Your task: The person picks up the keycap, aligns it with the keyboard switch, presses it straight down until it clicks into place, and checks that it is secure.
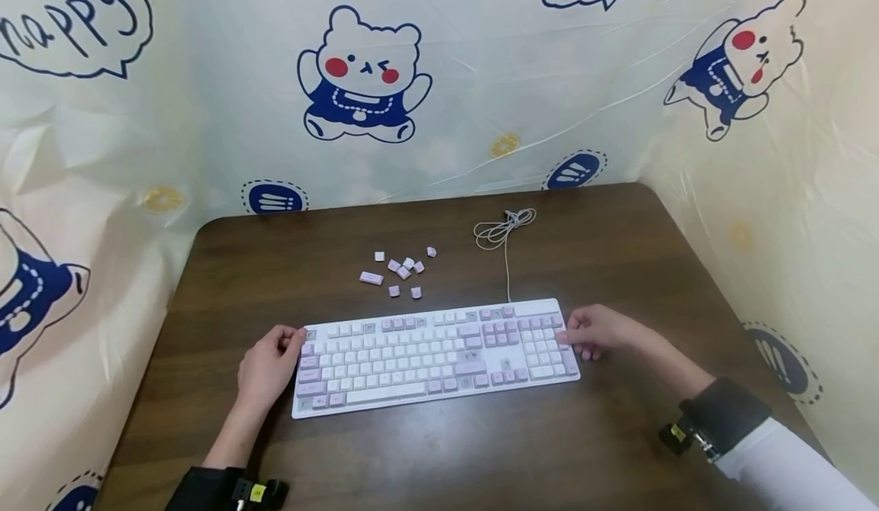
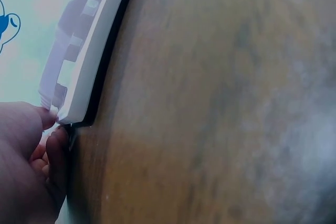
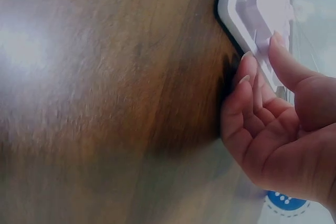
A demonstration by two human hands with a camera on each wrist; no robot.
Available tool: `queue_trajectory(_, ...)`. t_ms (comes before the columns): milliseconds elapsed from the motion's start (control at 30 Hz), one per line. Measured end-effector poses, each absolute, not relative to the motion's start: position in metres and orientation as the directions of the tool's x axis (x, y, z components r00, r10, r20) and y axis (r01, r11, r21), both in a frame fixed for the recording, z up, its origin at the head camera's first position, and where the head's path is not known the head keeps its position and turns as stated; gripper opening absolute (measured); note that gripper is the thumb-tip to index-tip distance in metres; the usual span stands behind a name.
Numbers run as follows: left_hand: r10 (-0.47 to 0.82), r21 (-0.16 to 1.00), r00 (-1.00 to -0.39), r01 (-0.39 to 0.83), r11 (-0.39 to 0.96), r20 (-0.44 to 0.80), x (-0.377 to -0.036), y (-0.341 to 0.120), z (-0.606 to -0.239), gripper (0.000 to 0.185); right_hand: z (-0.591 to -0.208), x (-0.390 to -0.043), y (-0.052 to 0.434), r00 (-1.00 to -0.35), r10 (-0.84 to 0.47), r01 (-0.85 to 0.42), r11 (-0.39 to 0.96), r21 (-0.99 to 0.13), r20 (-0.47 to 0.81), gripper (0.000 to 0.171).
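Note:
A white and lilac keyboard point(image 1: 436, 355) lies on the brown table, slightly slanted. In several spots it shows grey gaps without keycaps. My left hand point(image 1: 269, 366) grips its left edge near the far corner; in the left wrist view the thumb point(image 2: 46, 116) is at the top side and the curled fingers are below the edge. On the opposite short side, my right hand point(image 1: 599, 332) pinches the edge, thumb point(image 3: 283, 59) on top and fingers against the side and underneath. Several loose lilac and white keycaps point(image 1: 404, 272), one of them long, lie behind the keyboard.
A thin pale cable point(image 1: 504, 229), coiled and tied, runs from the keyboard's back edge. The wooden table point(image 1: 446, 457) has rounded far corners. A pale printed curtain point(image 1: 467, 76) with cartoon bears hangs behind it and along both sides.

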State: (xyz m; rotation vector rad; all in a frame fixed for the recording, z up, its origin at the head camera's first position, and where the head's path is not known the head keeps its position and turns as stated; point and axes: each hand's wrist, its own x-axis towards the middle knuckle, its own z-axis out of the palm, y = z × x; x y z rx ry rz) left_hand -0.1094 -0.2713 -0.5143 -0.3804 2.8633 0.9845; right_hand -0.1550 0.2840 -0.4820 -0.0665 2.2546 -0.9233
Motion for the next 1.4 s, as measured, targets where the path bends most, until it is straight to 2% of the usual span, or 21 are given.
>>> queue_trajectory(300,-0.211,0.591,-0.963,-0.270,0.760,-0.168,-0.107,-0.272,-0.515,0.045,-0.479,-0.154,0.288,-0.721,-0.322,0.237,0.717,-0.656,-0.613,0.038)
queue_trajectory(567,-0.206,0.587,-0.964,-0.266,0.765,-0.169,-0.110,-0.271,-0.513,0.047,-0.478,-0.153,0.292,-0.729,-0.310,0.266,0.693,-0.670,-0.610,0.045)
queue_trajectory(800,-0.214,0.588,-0.964,-0.266,0.764,-0.159,-0.110,-0.271,-0.513,0.046,-0.466,-0.162,0.281,-0.857,-0.217,0.110,0.810,-0.576,-0.468,0.043)
queue_trajectory(1067,-0.223,0.584,-0.960,-0.281,0.762,-0.171,-0.109,-0.269,-0.514,0.045,-0.451,-0.182,0.256,-0.898,-0.277,-0.042,0.828,-0.559,-0.343,0.030)
queue_trajectory(1267,-0.225,0.582,-0.959,-0.284,0.762,-0.174,-0.108,-0.269,-0.515,0.046,-0.448,-0.199,0.222,-0.894,-0.402,-0.234,0.793,-0.562,-0.196,0.016)
queue_trajectory(1400,-0.230,0.578,-0.959,-0.283,0.765,-0.166,-0.108,-0.269,-0.514,0.045,-0.446,-0.213,0.190,-0.821,-0.560,-0.420,0.724,-0.548,-0.111,0.008)
